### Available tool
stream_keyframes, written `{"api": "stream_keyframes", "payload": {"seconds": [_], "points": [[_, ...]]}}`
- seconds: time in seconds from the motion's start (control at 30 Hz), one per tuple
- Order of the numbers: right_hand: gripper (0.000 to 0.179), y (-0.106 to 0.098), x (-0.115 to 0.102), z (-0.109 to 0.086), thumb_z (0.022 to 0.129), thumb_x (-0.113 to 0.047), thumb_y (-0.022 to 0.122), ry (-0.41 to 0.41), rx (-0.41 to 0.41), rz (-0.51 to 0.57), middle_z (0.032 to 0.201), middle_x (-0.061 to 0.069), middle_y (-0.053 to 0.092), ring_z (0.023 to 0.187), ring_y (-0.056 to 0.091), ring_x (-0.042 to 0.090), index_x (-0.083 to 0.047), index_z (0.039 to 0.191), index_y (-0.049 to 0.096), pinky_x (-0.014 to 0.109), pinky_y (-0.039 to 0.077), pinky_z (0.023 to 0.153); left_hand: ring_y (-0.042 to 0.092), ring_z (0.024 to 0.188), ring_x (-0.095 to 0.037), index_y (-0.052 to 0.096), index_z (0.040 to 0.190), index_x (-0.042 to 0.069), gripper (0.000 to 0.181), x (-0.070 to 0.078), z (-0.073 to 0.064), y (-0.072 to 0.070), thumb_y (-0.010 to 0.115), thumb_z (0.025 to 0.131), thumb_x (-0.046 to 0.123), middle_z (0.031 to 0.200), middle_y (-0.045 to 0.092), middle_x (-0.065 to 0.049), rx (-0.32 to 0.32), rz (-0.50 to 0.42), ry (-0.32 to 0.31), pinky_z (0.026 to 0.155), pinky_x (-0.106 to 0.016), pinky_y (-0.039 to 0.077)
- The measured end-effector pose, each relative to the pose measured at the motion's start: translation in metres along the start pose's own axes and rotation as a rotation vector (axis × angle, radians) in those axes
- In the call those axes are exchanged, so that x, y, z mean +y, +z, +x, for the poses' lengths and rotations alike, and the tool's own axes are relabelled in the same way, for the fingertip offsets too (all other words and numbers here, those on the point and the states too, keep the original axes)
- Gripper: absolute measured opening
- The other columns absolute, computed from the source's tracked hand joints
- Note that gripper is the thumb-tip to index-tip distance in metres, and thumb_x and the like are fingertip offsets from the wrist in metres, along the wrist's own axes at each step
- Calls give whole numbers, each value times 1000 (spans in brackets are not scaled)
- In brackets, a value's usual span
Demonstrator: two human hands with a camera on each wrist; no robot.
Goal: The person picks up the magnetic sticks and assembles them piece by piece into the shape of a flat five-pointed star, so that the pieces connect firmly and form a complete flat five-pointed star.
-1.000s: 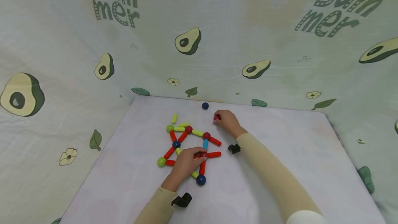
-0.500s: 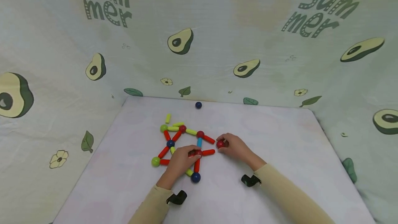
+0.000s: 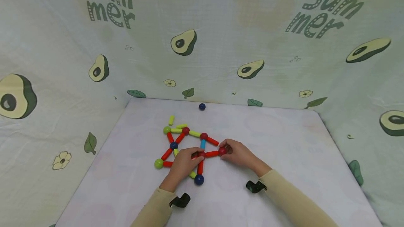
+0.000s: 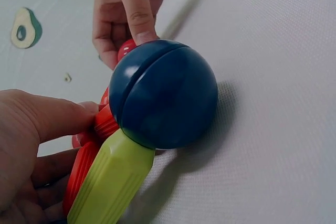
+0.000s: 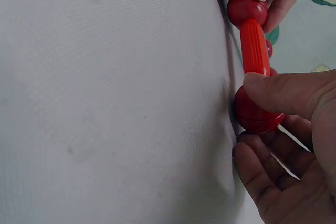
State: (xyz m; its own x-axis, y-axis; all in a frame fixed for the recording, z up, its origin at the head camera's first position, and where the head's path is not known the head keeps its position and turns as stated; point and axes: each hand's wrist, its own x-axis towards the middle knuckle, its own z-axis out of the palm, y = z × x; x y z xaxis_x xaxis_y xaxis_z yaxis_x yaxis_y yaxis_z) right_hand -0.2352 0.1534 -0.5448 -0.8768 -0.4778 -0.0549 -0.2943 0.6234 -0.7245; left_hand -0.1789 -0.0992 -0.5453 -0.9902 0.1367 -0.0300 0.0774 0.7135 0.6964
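A flat frame of magnetic sticks and balls lies on the table. My right hand [image 3: 238, 154] pinches a red ball [image 5: 257, 114] between thumb and fingers. That ball touches the free end of a red stick [image 5: 254, 48]. At the stick's other end is another red ball [image 5: 247, 11], which my left hand [image 3: 183, 165] holds with thumb and fingertips. A dark blue ball [image 4: 168, 95] sits at the frame's near corner, joined to a yellow-green stick [image 4: 113, 177]. Part of the frame is hidden under the left hand.
A second red stick [image 3: 213, 141] points towards my right hand from a red ball [image 3: 203, 136] farther back. Loose yellow-green sticks [image 3: 171, 120] lie behind the frame. One dark blue ball [image 3: 202, 106] rests near the table's back edge, before the hanging cloth.
The right hand has brought its red ball from the back of the table towards me, then left against the red stick's end. The left hand keeps its hold on the frame.
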Motion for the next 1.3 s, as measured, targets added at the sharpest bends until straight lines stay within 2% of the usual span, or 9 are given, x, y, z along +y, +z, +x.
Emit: {"api": "stream_keyframes", "payload": {"seconds": [0.17,0.27,0.4,0.5,0.63,0.83,1.07,1.13,1.3], "points": [[31,1,3,1,90,-20,79,-20,-10,20,98,-8,64,90,58,13,-18,118,66,30,52,81,57,91,-13,73,125,24,33,-1,0,0,75,93,32,107,69,8,0,15,2,76,-28,53],[28,1,4,7,96,-22,73,11,12,58,101,-7,65,93,59,14,-17,122,65,31,52,83,56,90,-13,72,125,24,32,-2,0,-1,76,93,32,106,69,8,-8,23,1,76,-28,52],[25,0,4,21,103,-25,62,61,36,89,111,-4,67,102,61,17,-18,127,66,40,52,94,56,90,-13,72,125,24,33,-2,1,0,76,93,32,106,69,7,-12,33,0,77,-29,52],[26,-2,2,29,106,-26,57,82,9,89,116,-2,67,107,59,20,-17,128,67,45,48,101,56,89,-14,72,125,23,33,0,1,0,76,93,32,105,69,6,-16,32,-2,76,-29,52],[26,-4,0,32,106,-22,54,87,-39,108,115,0,67,106,58,21,-15,128,67,48,47,102,57,88,-14,72,124,22,33,3,0,1,76,93,31,105,69,5,-19,28,6,75,-29,52],[26,-5,3,29,105,-24,58,67,-53,94,111,-1,68,102,60,18,-13,127,67,42,51,97,56,89,-13,72,124,24,33,2,1,0,76,93,32,106,69,6,-11,44,1,75,-28,52],[36,-12,3,17,93,-25,75,85,-132,16,94,0,59,86,55,17,-12,124,63,31,49,76,57,91,-13,72,124,24,33,1,1,-1,76,93,32,108,69,6,-9,48,4,78,-30,54],[38,-14,2,16,91,-24,77,59,-138,18,94,0,58,86,55,17,-12,125,62,31,49,75,57,91,-13,72,124,24,33,1,1,-1,76,93,32,108,69,6,1,56,2,79,-30,54],[40,-13,2,16,91,-21,77,15,-95,47,98,0,61,89,55,16,-9,127,62,30,49,79,58,91,-13,71,126,24,34,2,0,0,76,93,32,107,69,7,-4,51,14,81,-31,54]]}}
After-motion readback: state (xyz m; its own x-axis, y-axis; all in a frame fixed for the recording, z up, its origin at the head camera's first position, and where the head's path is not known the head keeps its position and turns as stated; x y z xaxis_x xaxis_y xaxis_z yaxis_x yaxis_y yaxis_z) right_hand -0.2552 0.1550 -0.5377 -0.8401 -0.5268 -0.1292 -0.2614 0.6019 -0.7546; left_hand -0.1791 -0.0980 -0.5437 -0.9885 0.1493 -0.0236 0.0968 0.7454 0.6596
